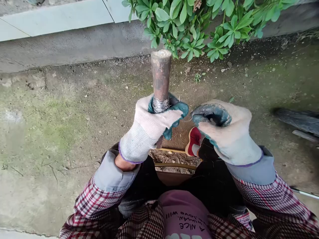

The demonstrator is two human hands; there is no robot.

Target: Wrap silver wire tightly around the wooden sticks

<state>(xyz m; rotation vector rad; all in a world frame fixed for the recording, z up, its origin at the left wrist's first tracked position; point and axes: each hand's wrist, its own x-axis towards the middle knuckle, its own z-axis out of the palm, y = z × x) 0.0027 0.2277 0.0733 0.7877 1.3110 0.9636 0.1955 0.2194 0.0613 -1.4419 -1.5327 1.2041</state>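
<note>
My left hand, in a white glove with a dark green coated palm, is wrapped round a rusty, tapered metal tube. The tube stands nearly upright, its wider end uppermost. Just above the fist, several turns of silvery thin wire circle it. Its lower end shows a little below the glove. To the right, my right hand, in a matching glove, is closed with thumb and finger pinched together. A fine strand of wire runs from that pinch toward the left hand. The inside of the right fist is hidden.
A leafy green plant overhangs the low concrete wall ahead. Bare, mossy ground lies beneath my hands. At the right are a dark, worn object and a thin metal rod. A red shoe shows below.
</note>
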